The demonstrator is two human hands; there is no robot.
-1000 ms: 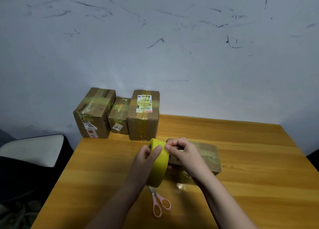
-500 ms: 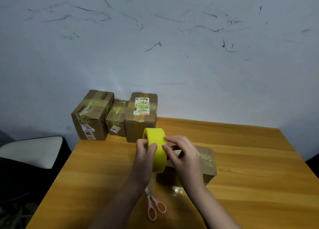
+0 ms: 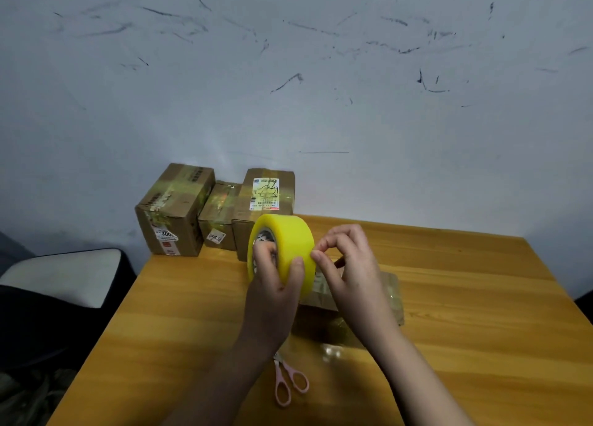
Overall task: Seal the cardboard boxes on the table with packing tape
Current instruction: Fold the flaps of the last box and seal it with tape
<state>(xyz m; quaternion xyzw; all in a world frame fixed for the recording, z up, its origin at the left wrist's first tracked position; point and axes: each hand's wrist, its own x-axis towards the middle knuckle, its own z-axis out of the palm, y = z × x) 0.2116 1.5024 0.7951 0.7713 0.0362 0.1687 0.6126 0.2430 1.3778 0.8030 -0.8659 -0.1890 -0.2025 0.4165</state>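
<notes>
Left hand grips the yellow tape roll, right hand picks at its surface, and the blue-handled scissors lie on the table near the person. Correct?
Not quite: the head view shows the scissors have pink handles, not blue. The rest holds: the left hand grips the yellow tape roll, the right hand picks at its surface, and the scissors lie on the table near the person.

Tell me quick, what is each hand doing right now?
Left hand: closed around the yellow tape roll, holding it up.
Right hand: fingers curled, fingertips picking at the roll's surface; not holding anything else.
</notes>
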